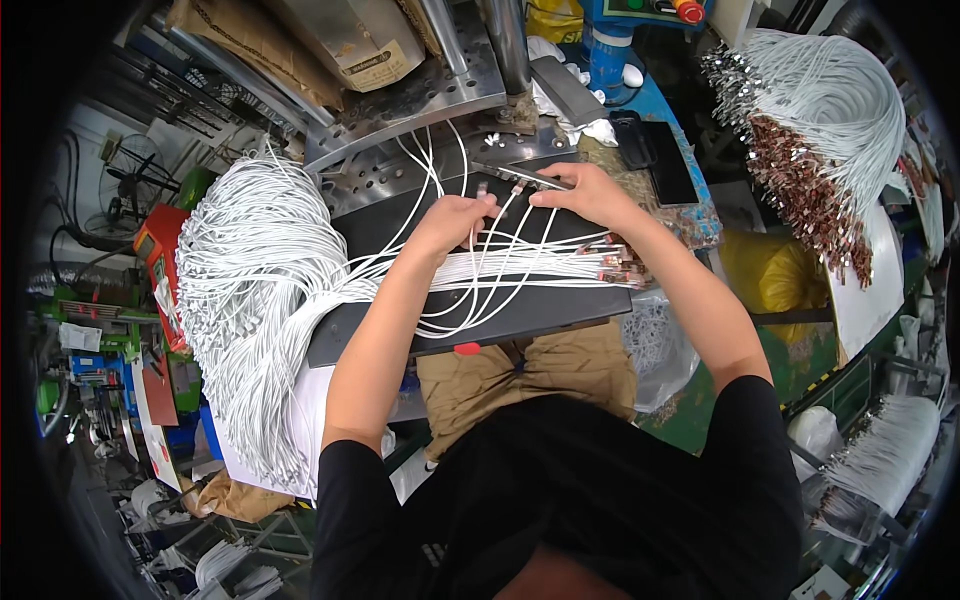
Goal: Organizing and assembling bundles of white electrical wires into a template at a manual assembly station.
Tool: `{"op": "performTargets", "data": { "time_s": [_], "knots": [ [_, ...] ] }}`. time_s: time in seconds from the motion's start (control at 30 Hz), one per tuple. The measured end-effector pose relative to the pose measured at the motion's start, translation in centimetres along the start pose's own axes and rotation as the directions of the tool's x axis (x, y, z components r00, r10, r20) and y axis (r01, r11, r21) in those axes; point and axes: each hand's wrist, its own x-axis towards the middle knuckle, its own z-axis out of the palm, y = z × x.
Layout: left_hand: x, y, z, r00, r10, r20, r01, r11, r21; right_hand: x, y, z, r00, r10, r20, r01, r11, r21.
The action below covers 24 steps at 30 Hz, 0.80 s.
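Black shirt (570,470) lies nearest; beyond, left hand (452,224) pinches a cable end (483,189). What the right hand (592,196) pinches, I cannot tell. White cables (530,265) lie below, across the black board (575,303).

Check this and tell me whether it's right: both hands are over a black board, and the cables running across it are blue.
The colour is wrong: the cables running across the black board are white, as the head view shows.
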Motion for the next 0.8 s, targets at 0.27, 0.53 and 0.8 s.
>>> {"op": "performTargets", "data": {
  "time_s": [0.27, 0.53, 0.8],
  "knots": [
    [0.6, 0.9, 0.2, 0.983, 0.054, 0.177, -0.084, 0.983, 0.164, -0.7, -0.5, -0.3, 0.987, -0.101, 0.125, 0.099, 0.995, 0.025],
    [-0.4, 1.1, 0.9, 0.994, 0.108, -0.023, -0.080, 0.849, 0.523, -1.6, -2.7, -0.1, 0.995, -0.098, 0.019, 0.098, 0.924, -0.369],
    [1.9, 2.7, -3.8, 0.685, 0.334, -0.648, -0.149, 0.934, 0.323, 8.2, -2.4, 1.2, 0.473, -0.860, -0.192, 0.507, 0.444, -0.739]
  ]
}}
